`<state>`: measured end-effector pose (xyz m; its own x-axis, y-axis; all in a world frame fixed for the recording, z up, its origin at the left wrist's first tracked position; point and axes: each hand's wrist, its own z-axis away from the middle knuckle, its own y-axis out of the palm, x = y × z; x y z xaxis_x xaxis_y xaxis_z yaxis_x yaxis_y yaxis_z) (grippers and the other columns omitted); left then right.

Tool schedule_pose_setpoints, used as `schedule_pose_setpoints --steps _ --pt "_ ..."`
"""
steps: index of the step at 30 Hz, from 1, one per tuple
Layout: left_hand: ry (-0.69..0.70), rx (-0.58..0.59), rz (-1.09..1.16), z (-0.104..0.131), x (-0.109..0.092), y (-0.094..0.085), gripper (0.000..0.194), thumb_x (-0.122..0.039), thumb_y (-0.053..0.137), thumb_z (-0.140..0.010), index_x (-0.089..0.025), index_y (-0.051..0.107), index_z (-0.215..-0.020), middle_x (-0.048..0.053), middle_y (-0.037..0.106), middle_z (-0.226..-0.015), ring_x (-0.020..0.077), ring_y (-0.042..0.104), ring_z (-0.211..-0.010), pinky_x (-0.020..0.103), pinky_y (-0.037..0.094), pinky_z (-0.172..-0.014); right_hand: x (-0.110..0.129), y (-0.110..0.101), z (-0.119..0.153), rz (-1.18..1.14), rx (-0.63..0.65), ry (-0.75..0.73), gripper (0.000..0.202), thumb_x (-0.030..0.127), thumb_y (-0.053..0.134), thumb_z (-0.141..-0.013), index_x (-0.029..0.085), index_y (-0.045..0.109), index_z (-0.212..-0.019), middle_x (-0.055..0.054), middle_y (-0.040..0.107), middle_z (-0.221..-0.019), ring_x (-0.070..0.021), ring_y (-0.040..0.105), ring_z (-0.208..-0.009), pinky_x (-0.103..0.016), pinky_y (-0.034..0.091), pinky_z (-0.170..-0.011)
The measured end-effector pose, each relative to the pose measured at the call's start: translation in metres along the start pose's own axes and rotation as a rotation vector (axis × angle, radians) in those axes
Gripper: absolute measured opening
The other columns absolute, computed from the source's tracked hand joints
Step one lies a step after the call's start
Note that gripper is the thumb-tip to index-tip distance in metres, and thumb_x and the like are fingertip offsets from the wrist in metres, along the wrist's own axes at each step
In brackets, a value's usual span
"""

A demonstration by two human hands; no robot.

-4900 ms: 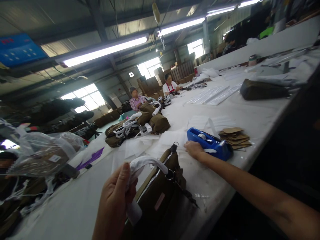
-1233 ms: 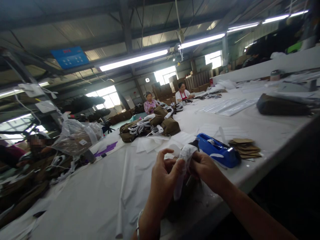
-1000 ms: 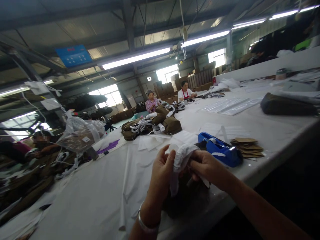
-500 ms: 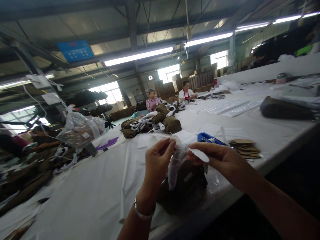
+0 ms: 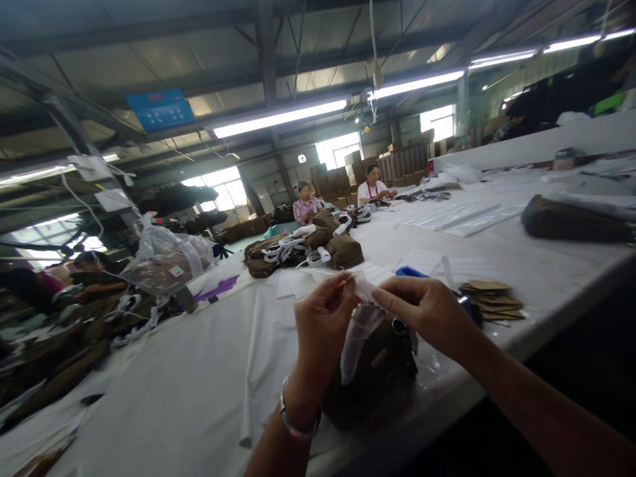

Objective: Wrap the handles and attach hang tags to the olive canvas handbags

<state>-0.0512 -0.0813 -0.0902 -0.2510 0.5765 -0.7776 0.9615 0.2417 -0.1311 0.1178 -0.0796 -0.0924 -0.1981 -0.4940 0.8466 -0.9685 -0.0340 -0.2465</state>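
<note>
One view, head. What's hidden?

Blue tape dispenser [image 5: 410,271], mostly behind the right hand [image 5: 430,305]. Dark bag [image 5: 366,381]: underside lost in shadow.

Grip?

Left hand [image 5: 322,318] pinches white wrap [image 5: 364,286] tight; right hand closed on it too, far fingertips out of sight.

And the bag?

Just below both hands, on the worktop [image 5: 173,371] by its near edge; white-covered handle [image 5: 354,351] rises toward the left hand.

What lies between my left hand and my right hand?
Thin, translucent white wrapping spans the gap from your left hand to your right hand; the head view shows it above the dark brown fabric bag.
</note>
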Motion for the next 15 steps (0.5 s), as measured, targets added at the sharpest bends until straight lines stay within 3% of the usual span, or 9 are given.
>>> schedule_pose_setpoints --steps 5,10,12,15 --pt "0.121 -0.018 -0.119 0.004 0.004 0.000 0.014 -0.026 0.073 -0.088 -0.020 0.079 -0.099 0.003 0.081 -0.087 0.0151 0.076 -0.068 0.021 0.061 -0.065 0.000 -0.001 -0.005 -0.012 0.054 0.040 0.042 0.051 0.063 -0.085 0.015 0.067 -0.064 0.002 0.055 -0.056 -0.0103 0.047 -0.055 -0.022 0.035 -0.051" --pt "0.278 0.057 -0.230 0.012 -0.006 -0.006 0.014 -0.021 0.070 -0.090 -0.023 0.081 -0.099 0.004 0.082 -0.099 0.0196 0.078 -0.088 0.028 0.062 -0.082 -0.001 -0.002 -0.009 -0.108 0.132 0.014 0.036 0.049 0.066 -0.084 0.016 0.072 -0.072 0.001 0.063 -0.063 -0.0128 0.056 -0.061 -0.022 0.042 -0.056" --pt "0.274 0.107 -0.220 0.014 -0.011 -0.009 0.016 -0.025 0.066 -0.094 -0.022 0.080 -0.101 0.005 0.081 -0.104 0.0212 0.077 -0.097 0.030 0.061 -0.089 -0.003 -0.001 -0.008 -0.162 0.143 -0.017 0.035 0.048 0.067 -0.085 0.016 0.072 -0.071 0.000 0.067 -0.067 -0.0145 0.060 -0.065 -0.023 0.046 -0.060" --pt "0.154 0.102 -0.132 0.013 -0.014 -0.013 0.021 -0.030 0.062 -0.098 -0.021 0.077 -0.108 0.006 0.081 -0.101 0.0195 0.078 -0.087 0.028 0.062 -0.080 -0.007 0.004 -0.006 -0.171 0.105 -0.076 0.032 0.048 0.068 -0.088 0.018 0.077 -0.084 -0.002 0.074 -0.078 -0.0183 0.068 -0.076 -0.025 0.053 -0.069"
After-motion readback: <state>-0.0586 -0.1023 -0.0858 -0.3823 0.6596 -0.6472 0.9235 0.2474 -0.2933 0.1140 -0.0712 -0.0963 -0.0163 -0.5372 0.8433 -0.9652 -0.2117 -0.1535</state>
